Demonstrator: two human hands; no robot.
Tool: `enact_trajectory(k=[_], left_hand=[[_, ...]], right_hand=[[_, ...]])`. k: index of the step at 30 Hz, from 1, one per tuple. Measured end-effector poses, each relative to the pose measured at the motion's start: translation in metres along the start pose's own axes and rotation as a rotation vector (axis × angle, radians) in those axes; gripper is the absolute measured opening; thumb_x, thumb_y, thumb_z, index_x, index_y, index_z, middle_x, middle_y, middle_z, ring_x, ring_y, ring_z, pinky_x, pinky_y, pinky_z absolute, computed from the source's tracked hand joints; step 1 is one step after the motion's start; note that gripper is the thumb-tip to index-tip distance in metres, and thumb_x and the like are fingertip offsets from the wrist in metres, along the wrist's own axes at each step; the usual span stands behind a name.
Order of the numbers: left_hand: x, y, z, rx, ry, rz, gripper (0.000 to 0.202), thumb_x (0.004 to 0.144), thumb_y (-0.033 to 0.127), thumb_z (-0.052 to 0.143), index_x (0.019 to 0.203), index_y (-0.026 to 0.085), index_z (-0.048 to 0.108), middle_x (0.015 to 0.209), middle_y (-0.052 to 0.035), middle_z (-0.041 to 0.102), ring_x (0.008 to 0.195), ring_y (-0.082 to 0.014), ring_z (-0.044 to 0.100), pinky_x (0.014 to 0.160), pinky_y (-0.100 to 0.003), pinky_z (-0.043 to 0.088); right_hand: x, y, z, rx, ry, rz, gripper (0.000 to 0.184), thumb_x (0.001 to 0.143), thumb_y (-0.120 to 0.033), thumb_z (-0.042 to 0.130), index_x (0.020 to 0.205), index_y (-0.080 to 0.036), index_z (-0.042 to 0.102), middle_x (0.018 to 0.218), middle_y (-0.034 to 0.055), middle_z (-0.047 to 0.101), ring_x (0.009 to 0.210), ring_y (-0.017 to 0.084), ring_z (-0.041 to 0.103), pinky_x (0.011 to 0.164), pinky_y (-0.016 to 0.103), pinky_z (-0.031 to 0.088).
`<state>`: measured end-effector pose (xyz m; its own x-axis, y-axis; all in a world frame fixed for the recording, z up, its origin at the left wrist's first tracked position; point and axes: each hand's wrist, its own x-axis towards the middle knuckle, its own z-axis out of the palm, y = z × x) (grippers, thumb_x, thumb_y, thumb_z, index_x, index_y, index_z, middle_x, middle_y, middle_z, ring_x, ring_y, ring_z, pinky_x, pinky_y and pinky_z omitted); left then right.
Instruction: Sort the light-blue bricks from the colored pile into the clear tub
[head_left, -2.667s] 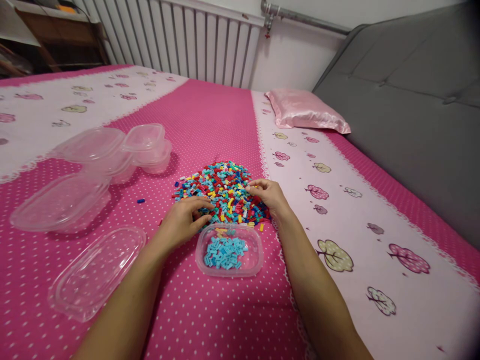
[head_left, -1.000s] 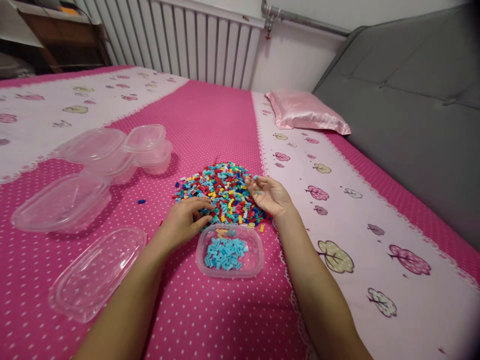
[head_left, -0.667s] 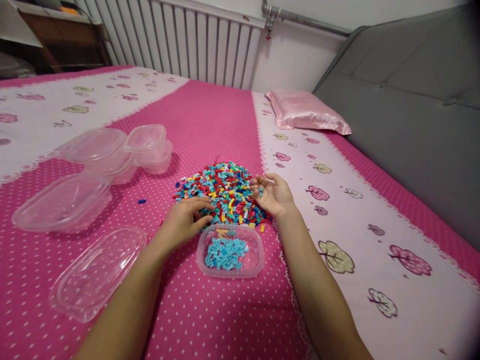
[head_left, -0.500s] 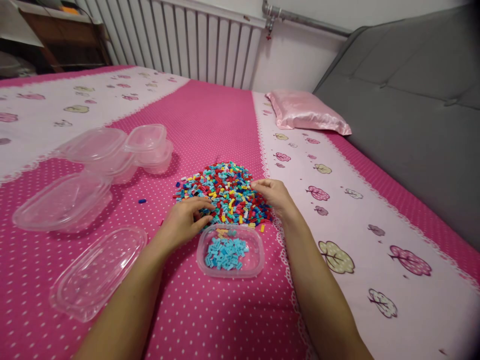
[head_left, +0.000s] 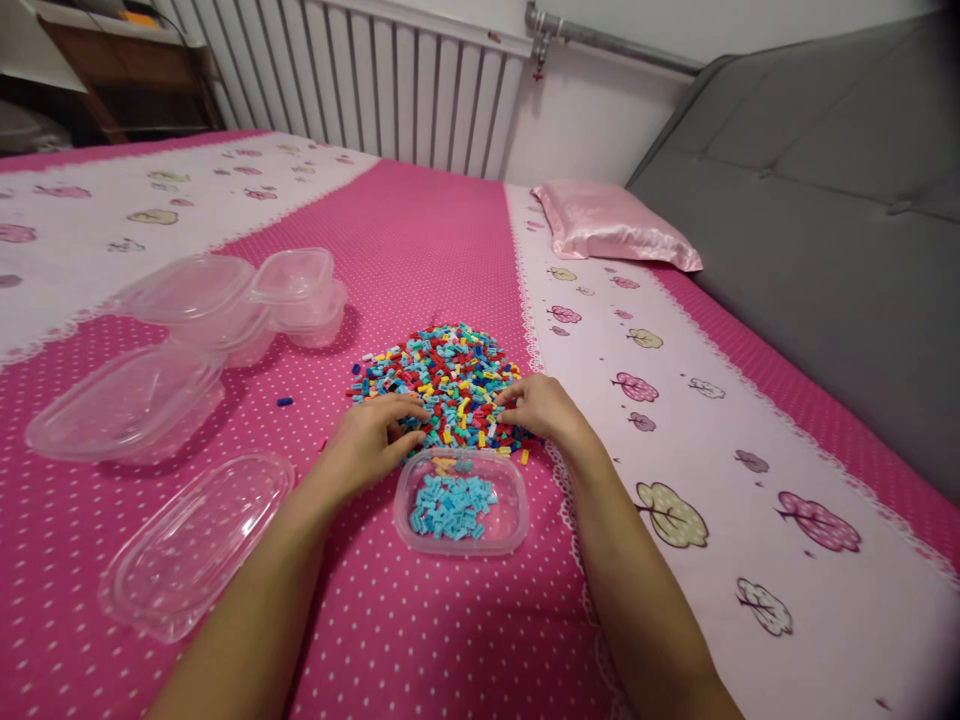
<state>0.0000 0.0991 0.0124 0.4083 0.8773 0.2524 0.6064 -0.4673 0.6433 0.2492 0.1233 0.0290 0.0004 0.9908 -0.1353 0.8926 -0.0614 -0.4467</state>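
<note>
A heap of small plastic pieces (head_left: 442, 375) in red, yellow, light blue and dark blue lies on the pink dotted bedspread. Just in front of it stands a small clear tub (head_left: 510, 530) holding only light blue pieces. My left hand (head_left: 367, 440) rests palm down on the heap's near left edge, its fingers curled toward the thumb; what is inside them is hidden. My right hand (head_left: 538, 408) is palm down at the heap's near right edge. Its fingertips are pinched together among the pieces.
Several clear tubs and lids lie at the left: a long one (head_left: 191, 545) nearest, a wide one (head_left: 124, 400), and a stack (head_left: 225, 300) behind. One stray blue piece (head_left: 283, 402) lies apart. A pink pillow (head_left: 611, 225), grey headboard (head_left: 810, 240) and radiator (head_left: 375, 80) are beyond.
My right hand had turned palm up with light blue pieces in it, then rolled palm down and came nearer along the heap's right edge. My left hand has stayed put.
</note>
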Motion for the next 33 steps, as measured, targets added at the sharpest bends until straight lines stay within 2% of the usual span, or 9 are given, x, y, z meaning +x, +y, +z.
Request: enact_trajectory(k=[6, 10, 12, 15, 19, 22, 28, 30, 33], left_hand=[[0.0, -0.002, 0.001, 0.015, 0.01, 0.02, 0.023, 0.077, 0.028, 0.059, 0.093, 0.017, 0.072, 0.103, -0.0113, 0.071, 0.098, -0.0278, 0.066, 0.081, -0.04, 0.052], [0.0, -0.002, 0.001, 0.015, 0.01, 0.025, 0.022, 0.077, 0.027, 0.06, 0.094, 0.017, 0.072, 0.104, -0.0108, 0.071, 0.095, -0.0271, 0.066, 0.077, -0.039, 0.053], [0.0, -0.002, 0.001, 0.016, 0.01, 0.025, 0.023, 0.077, 0.026, 0.06, 0.094, 0.017, 0.072, 0.104, -0.0113, 0.071, 0.095, -0.0272, 0.066, 0.076, -0.038, 0.053], [0.0, -0.001, 0.0, 0.017, 0.007, 0.028, 0.023, 0.077, 0.026, 0.06, 0.094, 0.015, 0.072, 0.104, -0.0119, 0.071, 0.097, -0.0274, 0.066, 0.08, -0.04, 0.052], [0.0, 0.0, 0.0, 0.02, 0.004, 0.023, 0.023, 0.077, 0.025, 0.06, 0.095, 0.016, 0.071, 0.104, -0.0115, 0.071, 0.095, -0.027, 0.066, 0.08, -0.04, 0.052], [0.0, 0.0, 0.0, 0.033, 0.001, 0.033, 0.023, 0.078, 0.025, 0.059, 0.096, 0.015, 0.071, 0.103, -0.0115, 0.071, 0.091, -0.0258, 0.066, 0.079, -0.039, 0.051], [-0.001, 0.001, 0.0, 0.011, -0.01, 0.041, 0.019, 0.079, 0.023, 0.06, 0.093, 0.016, 0.07, 0.098, -0.0094, 0.071, 0.085, -0.0228, 0.065, 0.075, -0.034, 0.05], [-0.001, 0.001, 0.001, 0.015, -0.01, 0.037, 0.019, 0.079, 0.022, 0.06, 0.094, 0.016, 0.07, 0.097, -0.0094, 0.071, 0.085, -0.0222, 0.065, 0.075, -0.034, 0.05], [-0.001, 0.0, 0.001, 0.036, -0.007, 0.025, 0.02, 0.079, 0.021, 0.06, 0.095, 0.016, 0.07, 0.096, -0.0086, 0.071, 0.081, -0.021, 0.065, 0.074, -0.034, 0.05]], right_hand=[[0.002, 0.002, 0.002, 0.089, 0.009, -0.007, 0.01, 0.061, -0.019, 0.074, 0.07, -0.02, 0.072, 0.056, -0.0033, 0.057, 0.056, 0.011, 0.05, 0.054, 0.024, 0.033], [0.001, 0.003, -0.001, 0.478, -0.06, -0.059, 0.014, 0.06, -0.021, 0.075, 0.065, -0.017, 0.062, 0.047, -0.0085, 0.044, 0.048, 0.007, 0.04, 0.05, 0.022, 0.03], [-0.003, -0.001, -0.004, 0.794, -0.133, -0.088, 0.017, 0.064, -0.024, 0.073, 0.068, -0.017, 0.058, 0.055, -0.0077, 0.049, 0.05, 0.006, 0.042, 0.049, 0.02, 0.032], [-0.008, -0.008, -0.009, 1.188, -0.336, -0.107, 0.012, 0.069, -0.021, 0.068, 0.074, -0.017, 0.058, 0.075, -0.0018, 0.061, 0.063, 0.007, 0.055, 0.055, 0.019, 0.041], [-0.014, -0.018, -0.013, 1.442, -0.557, -0.157, 0.012, 0.073, -0.01, 0.06, 0.083, -0.016, 0.06, 0.092, 0.0034, 0.065, 0.088, 0.012, 0.063, 0.079, 0.023, 0.051], [-0.023, -0.024, -0.017, 1.457, -0.652, -0.269, 0.009, 0.082, -0.016, 0.056, 0.089, -0.016, 0.061, 0.099, 0.0053, 0.065, 0.099, 0.014, 0.061, 0.094, 0.029, 0.048], [-0.051, -0.037, -0.029, 1.185, -0.816, -0.565, 0.027, 0.089, -0.041, 0.055, 0.098, -0.016, 0.061, 0.102, 0.0084, 0.066, 0.099, 0.017, 0.06, 0.097, 0.037, 0.043], [-0.055, -0.038, -0.033, 1.11, -0.767, -0.584, 0.028, 0.089, -0.042, 0.055, 0.098, -0.016, 0.061, 0.1, 0.0079, 0.066, 0.099, 0.016, 0.06, 0.098, 0.037, 0.042], [-0.05, -0.033, -0.035, 1.078, -0.542, -0.489, 0.024, 0.087, -0.04, 0.057, 0.095, -0.017, 0.061, 0.095, 0.0064, 0.066, 0.093, 0.015, 0.061, 0.092, 0.035, 0.045]])
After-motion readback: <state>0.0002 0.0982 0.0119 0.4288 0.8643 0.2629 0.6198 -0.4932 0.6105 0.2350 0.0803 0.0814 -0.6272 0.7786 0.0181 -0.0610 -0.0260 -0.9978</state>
